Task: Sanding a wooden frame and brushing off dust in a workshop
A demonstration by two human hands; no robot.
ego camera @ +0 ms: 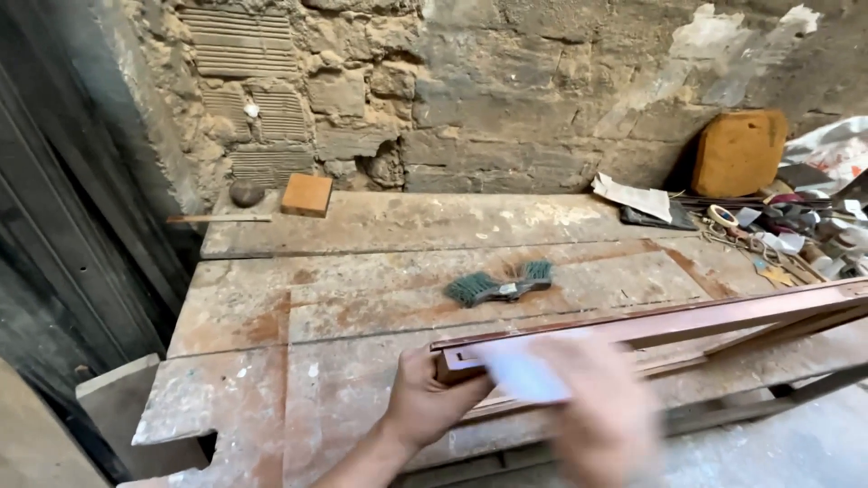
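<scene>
A long reddish-brown wooden frame lies across the worn workbench, running from the lower middle to the right edge. My left hand grips the frame's near end. Blurred by motion, my right hand is over the frame just right of the left hand and holds a pale whitish piece, perhaps sandpaper or cloth, against the wood.
A green-bristled brush lies mid-bench. A small wood block and a round stone sit at the back left by the rough stone wall. Papers, a tape roll, scraps and an orange slab crowd the back right.
</scene>
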